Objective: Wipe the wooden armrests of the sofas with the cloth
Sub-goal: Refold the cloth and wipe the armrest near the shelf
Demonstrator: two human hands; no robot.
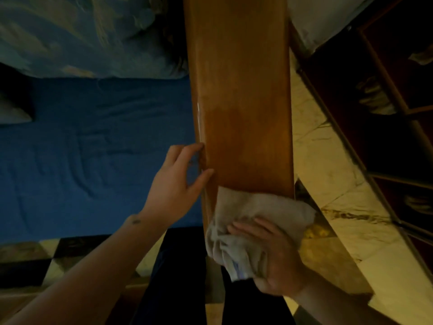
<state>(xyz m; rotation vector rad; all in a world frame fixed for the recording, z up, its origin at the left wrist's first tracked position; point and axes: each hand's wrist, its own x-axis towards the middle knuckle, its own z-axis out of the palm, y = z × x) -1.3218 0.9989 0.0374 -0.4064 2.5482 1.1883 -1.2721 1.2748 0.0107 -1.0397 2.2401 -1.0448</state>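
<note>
A wide brown wooden armrest point(241, 95) runs up the middle of the head view. A grey cloth point(255, 212) lies bunched over its near end. My right hand point(274, 256) presses on the cloth and grips its folds. My left hand point(180, 181) is beside the armrest's left edge, fingers apart, with the fingertips touching the wood. It holds nothing. The lower part of the armrest looks darker than the part farther up.
A blue sofa seat point(93, 148) lies left of the armrest, with a patterned blue cushion point(82, 36) behind it. Pale marble floor tiles point(332, 191) run to the right. A dark wooden shelf unit point(398, 102) stands at far right.
</note>
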